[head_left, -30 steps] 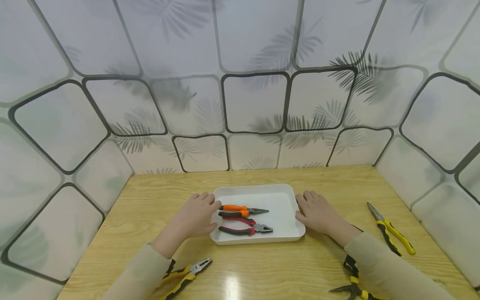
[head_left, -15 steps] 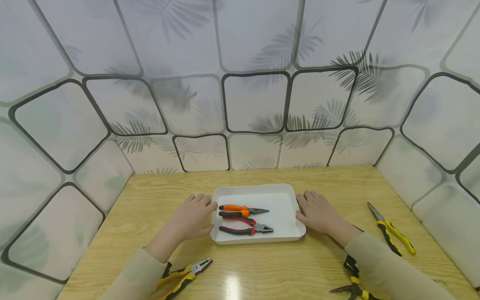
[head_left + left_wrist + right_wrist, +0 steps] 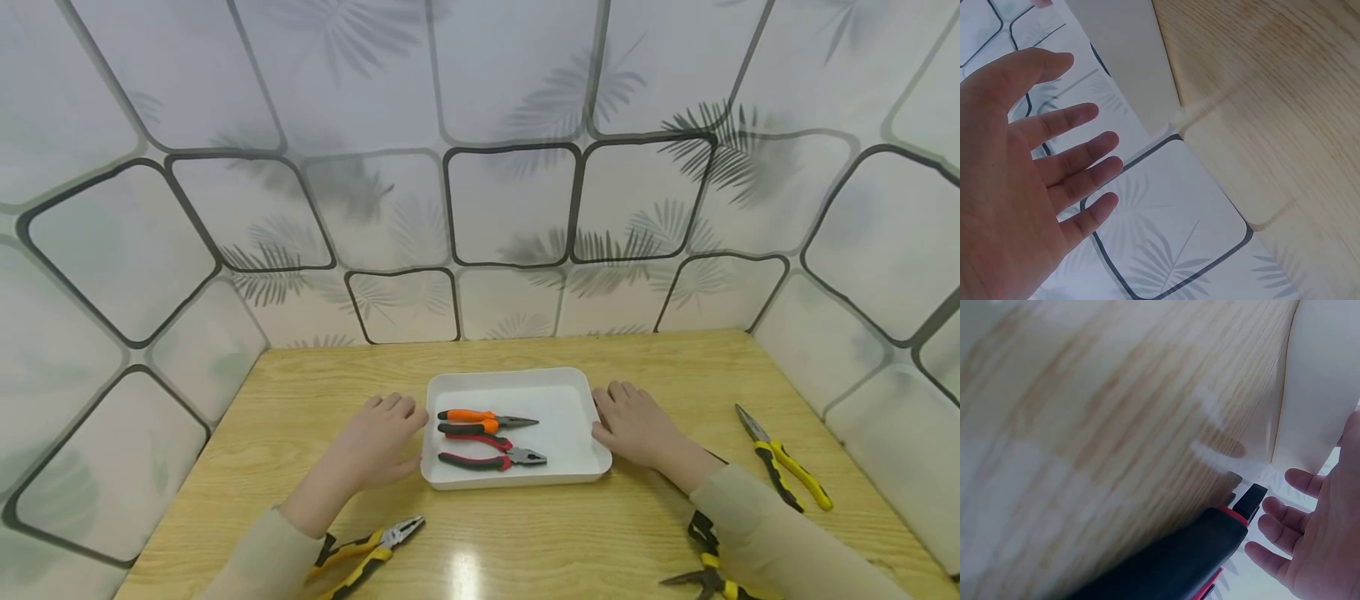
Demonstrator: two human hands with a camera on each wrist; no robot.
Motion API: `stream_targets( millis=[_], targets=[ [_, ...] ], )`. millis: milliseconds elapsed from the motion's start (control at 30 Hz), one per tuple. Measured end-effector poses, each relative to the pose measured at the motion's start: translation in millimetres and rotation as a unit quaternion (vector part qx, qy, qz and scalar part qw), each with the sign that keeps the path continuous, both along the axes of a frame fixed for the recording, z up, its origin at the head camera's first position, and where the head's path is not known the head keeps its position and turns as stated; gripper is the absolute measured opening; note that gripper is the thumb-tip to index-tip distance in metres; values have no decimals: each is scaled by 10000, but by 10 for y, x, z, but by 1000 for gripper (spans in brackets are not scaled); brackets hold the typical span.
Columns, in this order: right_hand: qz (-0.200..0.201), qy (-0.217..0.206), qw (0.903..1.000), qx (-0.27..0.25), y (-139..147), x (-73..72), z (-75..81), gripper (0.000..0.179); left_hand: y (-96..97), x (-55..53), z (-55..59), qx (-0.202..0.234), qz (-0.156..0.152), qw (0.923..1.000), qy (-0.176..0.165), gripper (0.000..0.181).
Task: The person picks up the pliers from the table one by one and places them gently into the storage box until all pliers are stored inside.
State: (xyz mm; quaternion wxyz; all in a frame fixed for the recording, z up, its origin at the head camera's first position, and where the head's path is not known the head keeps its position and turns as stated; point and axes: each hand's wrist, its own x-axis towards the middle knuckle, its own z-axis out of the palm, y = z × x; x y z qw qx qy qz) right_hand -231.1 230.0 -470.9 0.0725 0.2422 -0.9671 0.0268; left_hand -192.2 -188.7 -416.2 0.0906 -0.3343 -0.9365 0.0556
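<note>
A white tray (image 3: 570,433) sits on the wooden table, holding orange-and-black needle-nose pliers (image 3: 491,425) and red-and-black combination pliers (image 3: 504,461). My left hand (image 3: 378,437) is just off the tray's left end. In the left wrist view its fingers (image 3: 1094,150) are loosely spread and bare, apart from the tray wall (image 3: 1132,47). My right hand (image 3: 633,425) lies at the tray's right end. In the right wrist view its fingers (image 3: 1279,534) are relaxed, with the thumb near the tray wall. A black-and-red tool handle (image 3: 1191,550) lies below that hand, mostly hidden in the head view.
Yellow-and-black combination pliers (image 3: 386,542) lie front left, partly under the left sleeve. Long-nosed yellow-and-black pliers (image 3: 772,454) are at the far right. Another yellow-and-black pair (image 3: 708,575) is partly covered by the right sleeve. Patterned cloth walls (image 3: 510,208) enclose the table.
My left hand has drawn back leftward from the tray's left rim, its fingertips coming off the edge. The right hand, the tray and the pliers stay where they were.
</note>
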Motion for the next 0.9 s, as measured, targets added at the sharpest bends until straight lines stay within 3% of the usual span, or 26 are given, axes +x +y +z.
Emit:
stream_targets(
  millis=[900],
  targets=[
    [-57,-8,10000,-11,-7,19,18,27,-112,202,-2,26,238,9997,-76,40]
  ],
)
